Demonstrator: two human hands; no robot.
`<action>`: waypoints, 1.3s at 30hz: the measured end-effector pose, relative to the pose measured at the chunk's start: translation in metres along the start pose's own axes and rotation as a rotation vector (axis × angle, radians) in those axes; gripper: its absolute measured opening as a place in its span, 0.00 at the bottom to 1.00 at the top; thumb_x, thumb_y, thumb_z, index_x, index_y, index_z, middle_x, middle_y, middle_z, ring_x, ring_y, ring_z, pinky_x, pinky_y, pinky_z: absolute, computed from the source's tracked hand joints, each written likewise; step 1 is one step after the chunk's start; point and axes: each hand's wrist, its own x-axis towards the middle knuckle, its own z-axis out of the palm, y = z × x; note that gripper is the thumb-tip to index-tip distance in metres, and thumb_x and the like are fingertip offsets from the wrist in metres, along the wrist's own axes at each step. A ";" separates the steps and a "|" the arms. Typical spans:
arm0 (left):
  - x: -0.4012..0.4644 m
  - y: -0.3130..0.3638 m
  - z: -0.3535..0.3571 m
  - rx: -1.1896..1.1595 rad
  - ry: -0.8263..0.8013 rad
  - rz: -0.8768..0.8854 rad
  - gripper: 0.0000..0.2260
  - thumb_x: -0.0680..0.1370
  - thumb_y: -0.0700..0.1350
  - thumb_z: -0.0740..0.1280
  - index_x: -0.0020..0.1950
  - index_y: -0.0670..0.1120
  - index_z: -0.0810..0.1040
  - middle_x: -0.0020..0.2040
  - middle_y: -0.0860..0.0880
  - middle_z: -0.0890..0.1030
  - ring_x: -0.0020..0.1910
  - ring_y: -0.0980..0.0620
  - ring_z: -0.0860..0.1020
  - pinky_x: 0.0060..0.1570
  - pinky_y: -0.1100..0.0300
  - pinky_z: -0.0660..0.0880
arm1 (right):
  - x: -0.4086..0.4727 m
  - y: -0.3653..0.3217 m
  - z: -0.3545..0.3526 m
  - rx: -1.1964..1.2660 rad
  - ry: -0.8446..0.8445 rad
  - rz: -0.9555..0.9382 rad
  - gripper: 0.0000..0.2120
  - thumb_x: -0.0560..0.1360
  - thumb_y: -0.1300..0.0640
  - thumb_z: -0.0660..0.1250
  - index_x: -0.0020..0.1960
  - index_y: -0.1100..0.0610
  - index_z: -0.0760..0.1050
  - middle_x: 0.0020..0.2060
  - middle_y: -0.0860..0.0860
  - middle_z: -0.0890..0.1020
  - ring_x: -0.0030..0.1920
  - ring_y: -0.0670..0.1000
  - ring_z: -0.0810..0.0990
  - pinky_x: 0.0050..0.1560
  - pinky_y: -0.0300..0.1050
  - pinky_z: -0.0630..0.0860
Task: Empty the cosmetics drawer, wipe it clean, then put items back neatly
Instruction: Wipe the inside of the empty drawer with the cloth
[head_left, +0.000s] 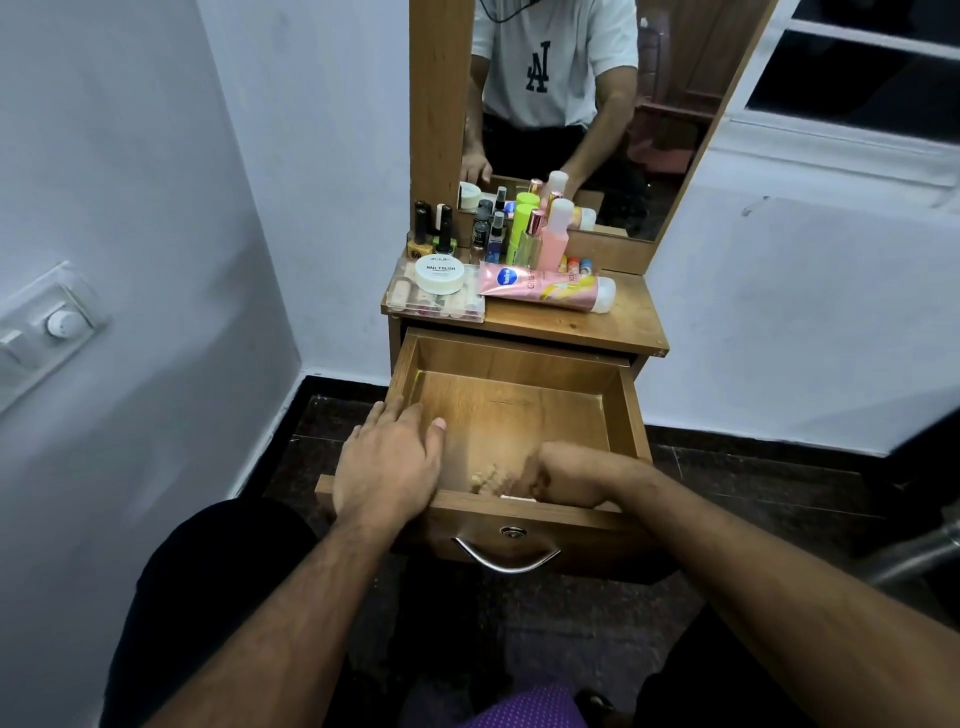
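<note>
I see a honey-brown wooden drawer (519, 364) with a silver handle (506, 560). On top lie a pink tube (545, 292) with yellow streaks, a white round jar (440, 274), a lime-green bottle (521, 228) and a pale pink bottle (556, 234). The walls (156, 156) are pale lilac-white.

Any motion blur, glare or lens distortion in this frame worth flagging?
Head view: the right hand inside the open wooden drawer is smeared by motion blur, so whatever it grips is unreadable; the left hand on the drawer's left front corner is sharp. A warm bright patch lights the drawer floor. Wide-angle distortion tilts the wood-framed mirror and walls. The white nail polish jar label is legible.
</note>
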 end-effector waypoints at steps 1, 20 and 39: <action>0.000 0.000 0.001 -0.001 0.004 0.002 0.25 0.83 0.59 0.49 0.75 0.49 0.67 0.78 0.49 0.65 0.78 0.49 0.59 0.75 0.49 0.60 | 0.008 -0.008 0.001 0.009 -0.011 -0.031 0.15 0.79 0.65 0.63 0.59 0.53 0.83 0.60 0.48 0.82 0.56 0.47 0.77 0.55 0.40 0.72; 0.003 -0.003 0.007 -0.022 0.039 0.011 0.23 0.83 0.55 0.49 0.75 0.51 0.67 0.77 0.49 0.66 0.78 0.50 0.60 0.75 0.49 0.59 | 0.098 -0.050 -0.015 -0.100 0.433 0.102 0.10 0.75 0.58 0.65 0.55 0.55 0.82 0.50 0.52 0.84 0.50 0.54 0.82 0.48 0.44 0.78; 0.005 -0.006 0.014 -0.032 0.083 0.004 0.23 0.83 0.54 0.50 0.76 0.51 0.66 0.77 0.50 0.66 0.78 0.51 0.59 0.76 0.51 0.58 | 0.134 -0.078 -0.024 0.162 0.557 0.108 0.19 0.76 0.54 0.66 0.65 0.56 0.74 0.59 0.58 0.78 0.59 0.59 0.78 0.58 0.48 0.75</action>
